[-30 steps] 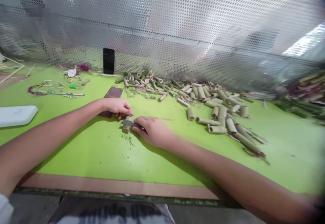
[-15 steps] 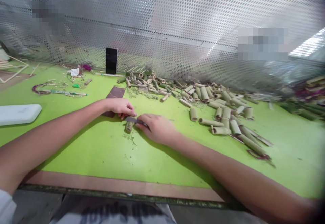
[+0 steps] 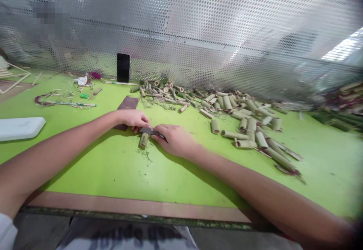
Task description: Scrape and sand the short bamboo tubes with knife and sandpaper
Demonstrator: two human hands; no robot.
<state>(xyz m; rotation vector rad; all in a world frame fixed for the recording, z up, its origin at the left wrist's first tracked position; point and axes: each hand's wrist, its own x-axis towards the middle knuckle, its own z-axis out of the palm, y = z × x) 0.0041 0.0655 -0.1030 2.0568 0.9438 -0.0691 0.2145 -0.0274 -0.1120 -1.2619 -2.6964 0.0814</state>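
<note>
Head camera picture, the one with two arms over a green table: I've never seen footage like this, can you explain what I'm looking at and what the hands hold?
There is no machine here: a person wears a camera on the head, so the single view looks forward and down along their own two bare arms. The left hand pins a short bamboo piece against the green table. The right hand grips a small flat blade laid across that piece's far end. Beside it lie green shavings. To the right is a heap of cut bamboo tubes. Further back a dark phone stands against a perforated metal screen, a brown sheet lies near the left hand, and a flat white object sits at the left edge.
</note>
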